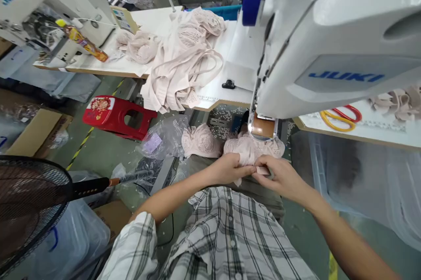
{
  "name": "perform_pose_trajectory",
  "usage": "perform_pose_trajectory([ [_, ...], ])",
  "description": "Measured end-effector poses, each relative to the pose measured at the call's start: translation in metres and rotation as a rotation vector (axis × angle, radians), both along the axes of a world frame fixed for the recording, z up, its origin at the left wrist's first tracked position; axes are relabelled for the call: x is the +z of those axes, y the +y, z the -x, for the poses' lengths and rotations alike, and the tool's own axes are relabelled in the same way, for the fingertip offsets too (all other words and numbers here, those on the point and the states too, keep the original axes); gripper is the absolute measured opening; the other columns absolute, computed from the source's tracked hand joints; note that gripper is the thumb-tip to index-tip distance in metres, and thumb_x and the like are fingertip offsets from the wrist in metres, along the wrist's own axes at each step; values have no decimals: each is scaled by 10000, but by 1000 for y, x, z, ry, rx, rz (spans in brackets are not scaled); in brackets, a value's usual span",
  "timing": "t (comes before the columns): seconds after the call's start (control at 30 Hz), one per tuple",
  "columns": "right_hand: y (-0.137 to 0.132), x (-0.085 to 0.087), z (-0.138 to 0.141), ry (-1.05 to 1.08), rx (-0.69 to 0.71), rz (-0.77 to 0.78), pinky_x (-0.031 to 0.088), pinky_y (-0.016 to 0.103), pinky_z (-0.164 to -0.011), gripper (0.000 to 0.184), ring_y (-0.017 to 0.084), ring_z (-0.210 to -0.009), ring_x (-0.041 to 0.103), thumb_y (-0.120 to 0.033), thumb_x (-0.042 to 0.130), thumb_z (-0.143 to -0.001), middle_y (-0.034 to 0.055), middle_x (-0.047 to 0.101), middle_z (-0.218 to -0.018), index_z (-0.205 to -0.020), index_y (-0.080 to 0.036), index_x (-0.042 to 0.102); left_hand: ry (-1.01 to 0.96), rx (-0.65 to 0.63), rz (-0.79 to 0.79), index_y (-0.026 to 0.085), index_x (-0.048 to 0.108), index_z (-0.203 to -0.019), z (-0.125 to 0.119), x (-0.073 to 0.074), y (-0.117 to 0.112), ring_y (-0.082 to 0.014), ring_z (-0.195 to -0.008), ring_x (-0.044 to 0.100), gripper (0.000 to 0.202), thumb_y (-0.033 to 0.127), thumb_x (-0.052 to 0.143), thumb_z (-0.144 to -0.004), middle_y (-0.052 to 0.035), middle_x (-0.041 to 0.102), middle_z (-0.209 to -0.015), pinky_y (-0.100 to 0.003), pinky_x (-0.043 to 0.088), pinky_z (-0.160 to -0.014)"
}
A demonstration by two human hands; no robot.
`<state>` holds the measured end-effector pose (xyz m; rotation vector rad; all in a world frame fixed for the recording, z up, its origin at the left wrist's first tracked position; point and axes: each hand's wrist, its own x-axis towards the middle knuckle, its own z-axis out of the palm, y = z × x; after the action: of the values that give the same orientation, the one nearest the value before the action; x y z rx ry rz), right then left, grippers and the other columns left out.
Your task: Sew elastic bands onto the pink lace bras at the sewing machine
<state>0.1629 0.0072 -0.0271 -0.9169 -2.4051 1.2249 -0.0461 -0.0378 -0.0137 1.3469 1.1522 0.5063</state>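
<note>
Both my hands meet below the white JUKI sewing machine (329,38), just in front of my plaid shirt. My left hand (230,168) is closed on a pale pink lace bra piece (250,148), pinching its near edge. My right hand (279,174) is closed on a narrow pink strap end (262,170) of the same piece, fingertips touching the left hand's. The piece lies under the machine's brown-capped lower end (263,127). A second pink bra cup (200,141) rests just left of it.
A heap of pink bras and straps (184,60) lies on the white table (230,91), hanging over its edge. Yellow and red scissors (340,117) sit at the right. A red stool (115,115), a black fan (29,210), plastic bags and another sewing machine (42,3) stand left.
</note>
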Motion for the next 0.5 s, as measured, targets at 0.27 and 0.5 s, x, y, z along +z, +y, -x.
perform_pose_trajectory([
  [0.27, -11, -10, -11, 106, -749, -202, 443, 281, -570, 99, 132, -570, 529, -318, 601, -890, -8, 635, -738, -853, -234, 567, -176, 531, 86, 144, 758, -832, -7, -7, 4, -147, -683, 632, 341, 474, 676, -855, -50, 729, -782, -238, 501, -628],
  [0.5, -27, -5, 16, 253, -516, -413, 535, 264, -664, 80, 156, -802, 691, -193, 600, -939, 21, 743, -867, -946, -237, 667, -386, 682, 105, 137, 726, -772, -32, -8, 3, -132, -658, 633, 337, 465, 802, -755, -22, 708, -718, -241, 540, -652],
])
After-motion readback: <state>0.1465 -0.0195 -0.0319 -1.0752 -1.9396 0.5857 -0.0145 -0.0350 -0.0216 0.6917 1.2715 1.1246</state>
